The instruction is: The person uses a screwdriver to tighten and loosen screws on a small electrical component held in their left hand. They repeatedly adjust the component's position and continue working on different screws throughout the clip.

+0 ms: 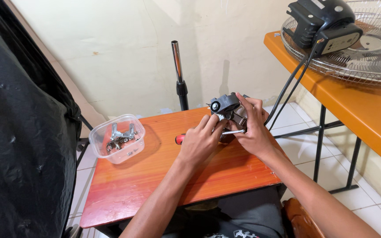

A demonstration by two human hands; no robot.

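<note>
A small dark grey fan motor assembly (225, 105) stands at the far right edge of the orange-brown wooden table (133, 185). My right hand (254, 128) wraps around its right side, fingers over the top. My left hand (200, 140) holds a screwdriver with a red handle (180, 139); its metal shaft (233, 131) points right into the base of the motor. Black cables (287, 90) run up from the motor to the fan on the other table.
A clear plastic tub (117, 137) holding metal parts and screws sits at the table's left. A chrome pole (178, 72) rises behind. A second orange table (362, 105) at right carries a wire fan grille (367, 57) and black housing (325, 24). Black plastic sheeting (18, 132) hangs at left.
</note>
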